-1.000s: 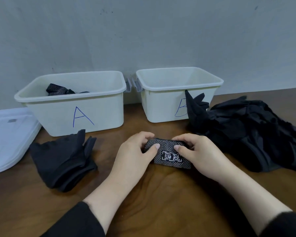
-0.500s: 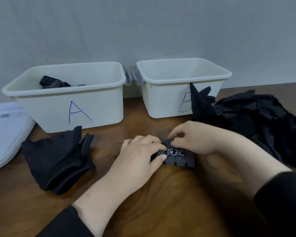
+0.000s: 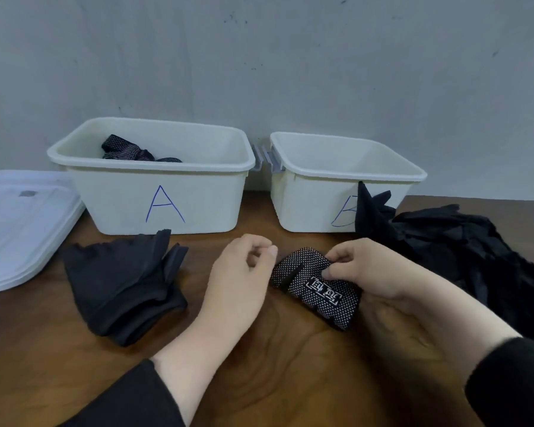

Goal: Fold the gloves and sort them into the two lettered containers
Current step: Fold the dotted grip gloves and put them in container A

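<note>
- The folded dotted glove lay on the wooden table, just in front of container B, lifted at its far edge.
- The right hand pinched that edge between thumb and fingers.
- The left hand hovered beside it, loosely curled, holding nothing.
- Soft, light knit appeared likely to spring open; gripping across the fold seemed safest.
- Container A, left of B, held similar dotted gloves.

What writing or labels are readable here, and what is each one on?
"A": blue marker on the front of the left bin.
"B": blue marker on the right bin, partly hidden by a black glove.
White patch on the dotted glove: characters too blurred to read.
</note>
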